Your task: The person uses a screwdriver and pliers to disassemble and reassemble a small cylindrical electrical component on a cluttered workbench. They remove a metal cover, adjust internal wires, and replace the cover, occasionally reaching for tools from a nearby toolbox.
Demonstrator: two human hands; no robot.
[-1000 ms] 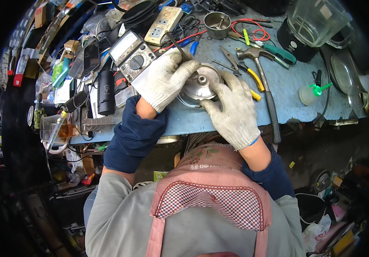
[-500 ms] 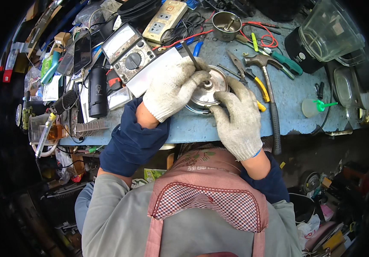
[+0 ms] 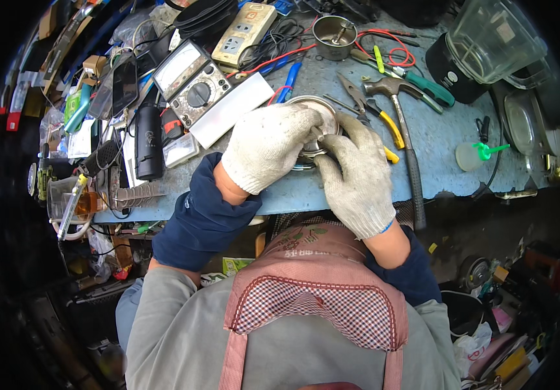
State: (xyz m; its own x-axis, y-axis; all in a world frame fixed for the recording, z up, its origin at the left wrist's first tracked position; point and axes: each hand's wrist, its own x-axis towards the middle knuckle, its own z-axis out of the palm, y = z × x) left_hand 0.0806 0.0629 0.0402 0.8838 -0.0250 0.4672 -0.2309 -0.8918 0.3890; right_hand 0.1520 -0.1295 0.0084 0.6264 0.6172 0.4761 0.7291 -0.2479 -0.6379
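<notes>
Both my hands wear off-white knitted work gloves and meet over a round metal part (image 3: 314, 102) near the bench's front edge. Its shiny rim shows behind the fingers; gloves cover much of the rest. My left hand (image 3: 268, 148) is closed, fingertips pinched together over the part's centre. A small metallic tip shows there, too little to name. On the right side, my right hand (image 3: 358, 172) grips the part, one finger over the rim, another finger and the thumb near the centre.
Left of the hands lie a white box (image 3: 231, 110) and an analog multimeter (image 3: 195, 88). Pliers (image 3: 374, 114), a hammer (image 3: 405, 130) and a green-handled screwdriver (image 3: 429, 89) lie to the right. Behind stands a metal cup (image 3: 334, 39); farther right, a small squeeze bottle (image 3: 472, 156).
The dark bar-like tool that stuck up from my left hand no longer shows. My left fingers have closed over the part's centre, and my right fingertips have moved inward.
</notes>
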